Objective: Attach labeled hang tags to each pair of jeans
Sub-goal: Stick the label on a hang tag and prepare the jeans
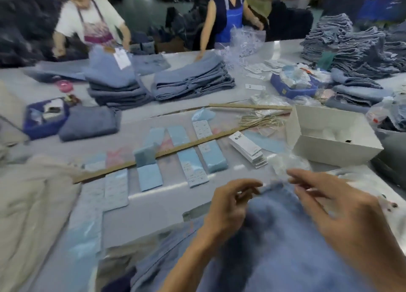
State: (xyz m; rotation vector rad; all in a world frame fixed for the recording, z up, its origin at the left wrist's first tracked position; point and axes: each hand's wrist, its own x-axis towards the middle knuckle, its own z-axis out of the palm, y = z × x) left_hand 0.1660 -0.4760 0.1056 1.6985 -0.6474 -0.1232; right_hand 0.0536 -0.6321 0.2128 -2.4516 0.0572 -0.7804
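A busy garment workroom, with a long pale grey counter [158, 206] running across the view and dark heaps of clothing behind it. At six o'clock, nearest the camera, a pair of blue jeans [270, 236] lies on the counter under both hands. The left hand [228, 206] sits at the jeans' upper edge with fingers curled, thumb and forefinger brought together at the fabric; the blur hides whether they actually pinch it. The right hand [336, 206], at about four o'clock, hovers over the denim with fingers loosely spread and slightly bent, and appears to hold nothing.

At one o'clock from the hands a stack of white hang tags [247, 148] lies on the counter, just beside an open white box [336, 146] at two o'clock. Toward twelve o'clock, pale blue strips and white label sheets [197, 157] lie in rows, crossed by a long wooden ruler [158, 154]; a bundle of pale string [259, 120] sits past its far end, near a second ruler [250, 106].

At eleven o'clock stand two stacks of folded jeans [193, 81], with two people in aprons working behind them. A blue tray [44, 120] and a folded denim piece [90, 122] sit at ten o'clock. A large heap of jeans [351, 48] fills two o'clock, and beige cloth [33, 204] lies at eight o'clock
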